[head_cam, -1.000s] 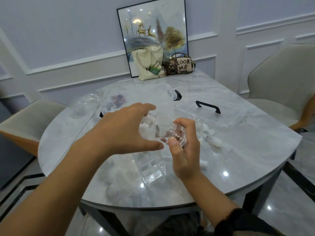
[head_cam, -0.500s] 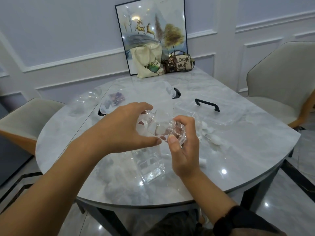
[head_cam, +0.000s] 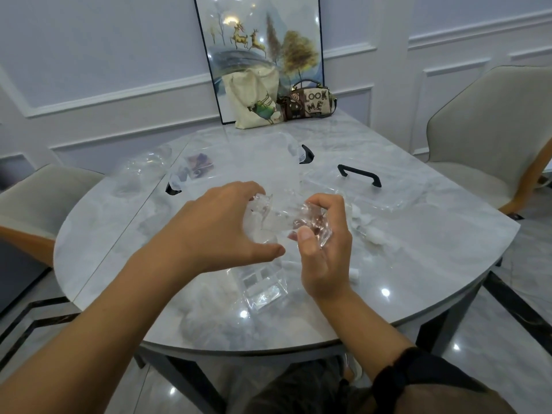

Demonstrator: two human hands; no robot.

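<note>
Change over the last second is minimal: clear piece (head_cam: 280, 218) stays off the desk (head_cam: 418, 264), held mid-air between both hands, only tilted a touch more. Left hand (head_cam: 215, 231) curls its fingers over the piece's left end, thumb stretched underneath. Right hand (head_cam: 322, 258) pinches the faceted right end between thumb and fingers. My read: still fitting or twisting, nothing seated or released yet. Clear box (head_cam: 263, 285) sits directly below on the desk; black handle (head_cam: 358, 174) lies beyond.
</note>
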